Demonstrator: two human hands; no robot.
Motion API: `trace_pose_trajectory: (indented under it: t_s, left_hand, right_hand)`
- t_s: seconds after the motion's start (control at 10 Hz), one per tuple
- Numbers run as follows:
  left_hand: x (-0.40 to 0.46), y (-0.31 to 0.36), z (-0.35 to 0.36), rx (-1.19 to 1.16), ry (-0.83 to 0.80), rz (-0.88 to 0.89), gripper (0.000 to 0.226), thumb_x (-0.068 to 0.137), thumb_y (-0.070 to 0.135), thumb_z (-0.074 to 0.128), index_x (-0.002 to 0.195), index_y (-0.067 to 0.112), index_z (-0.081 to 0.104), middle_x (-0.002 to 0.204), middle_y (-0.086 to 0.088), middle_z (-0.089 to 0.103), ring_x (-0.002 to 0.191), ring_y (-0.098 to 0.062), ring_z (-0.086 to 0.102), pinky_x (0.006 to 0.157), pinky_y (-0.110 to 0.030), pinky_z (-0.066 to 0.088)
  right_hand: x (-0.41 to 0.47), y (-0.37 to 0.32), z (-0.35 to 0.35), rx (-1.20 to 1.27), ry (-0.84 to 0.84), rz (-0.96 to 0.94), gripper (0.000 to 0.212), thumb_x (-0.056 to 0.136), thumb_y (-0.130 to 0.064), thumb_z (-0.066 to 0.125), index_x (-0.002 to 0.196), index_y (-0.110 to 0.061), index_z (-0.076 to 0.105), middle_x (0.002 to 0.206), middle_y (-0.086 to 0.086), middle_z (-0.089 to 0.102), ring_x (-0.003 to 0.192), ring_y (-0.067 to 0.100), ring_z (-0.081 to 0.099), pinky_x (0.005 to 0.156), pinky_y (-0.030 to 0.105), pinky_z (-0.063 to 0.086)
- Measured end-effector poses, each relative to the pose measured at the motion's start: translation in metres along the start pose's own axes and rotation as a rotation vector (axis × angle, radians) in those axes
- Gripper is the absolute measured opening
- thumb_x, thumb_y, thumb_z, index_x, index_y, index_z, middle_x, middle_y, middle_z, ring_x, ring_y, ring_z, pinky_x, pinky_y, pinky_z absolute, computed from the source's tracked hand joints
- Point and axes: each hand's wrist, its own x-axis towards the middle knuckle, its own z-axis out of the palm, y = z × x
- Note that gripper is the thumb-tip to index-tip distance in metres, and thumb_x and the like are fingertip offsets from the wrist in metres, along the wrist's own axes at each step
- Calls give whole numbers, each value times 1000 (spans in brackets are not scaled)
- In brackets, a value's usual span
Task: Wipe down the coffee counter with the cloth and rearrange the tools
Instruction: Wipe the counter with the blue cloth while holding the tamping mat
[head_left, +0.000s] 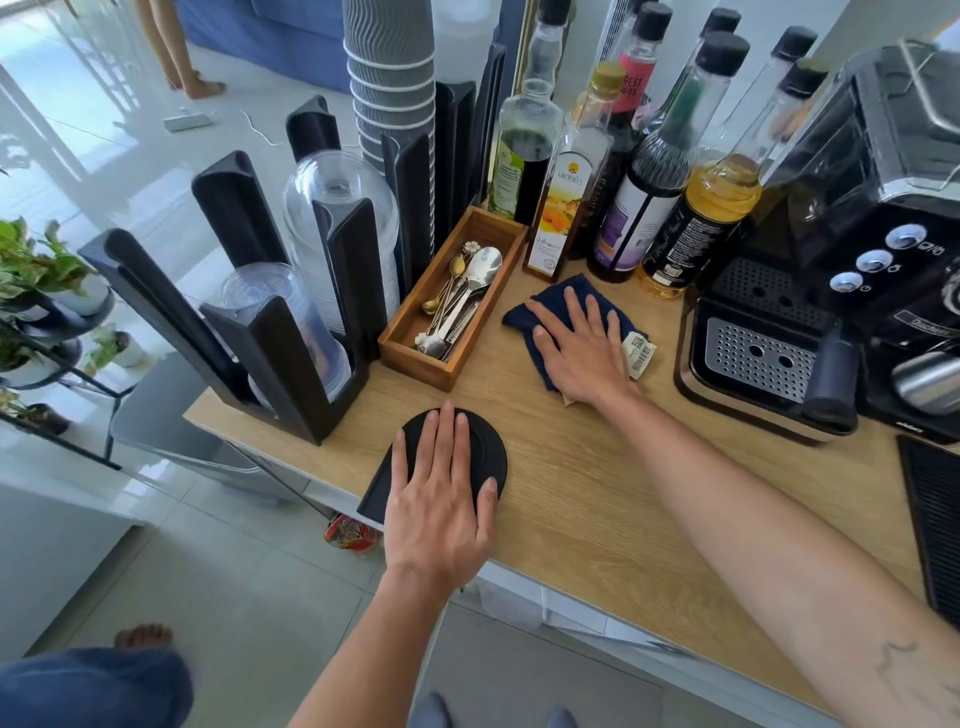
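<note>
My right hand (582, 348) lies flat with spread fingers on a dark blue cloth (558, 301), pressing it onto the wooden counter (597, 493) just in front of the syrup bottles. A white barcode tag (640, 353) sticks out from under the hand's right side. My left hand (441, 493) rests palm down on a black rounded tamping mat (488, 447) at the counter's front edge, fingers together and flat. Part of the mat is hidden under the hand.
A wooden tray of spoons (447, 312) stands left of the cloth. Black cup and lid holders (291, 353) fill the left end. Several bottles (623, 187) line the back. A black espresso machine (831, 291) stands right, a black drip mat (935, 519) at the far right.
</note>
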Motion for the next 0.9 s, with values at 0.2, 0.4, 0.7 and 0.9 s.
trace_pose_trajectory:
  t_s: [0.2,0.4,0.7,0.9]
  left_hand:
    - [0,-1,0,-4,7,3,72,99,52,16,155,10,1,164,-9,-8,151,-21,-11,122,-51,-1]
    - [0,0,0,-9,19,4,71,99,51,17,155,9,5,164,-10,-4,152,-23,-7,122,-52,2]
    - [0,1,0,-9,34,0,71,99,50,19,155,8,7,165,-9,-1,152,-22,-5,122,-52,3]
    - [-1,0,0,-11,44,8,70,99,48,19,155,8,8,165,-10,0,152,-22,-3,122,-52,4]
  right_hand:
    - [-10,32,-6,16,-2,121,50,102,-59,9,151,-56,10,167,-1,-6,152,24,-12,120,48,-14]
    - [-27,24,-3,18,23,171,50,103,-55,10,153,-53,7,167,1,-6,152,26,-12,121,49,-11]
    - [-82,6,14,-5,53,144,51,103,-54,9,154,-51,3,167,2,-8,152,27,-12,121,51,-8]
    - [-139,-6,26,-16,63,97,51,104,-53,8,154,-50,2,167,2,-7,152,28,-12,122,51,-6]
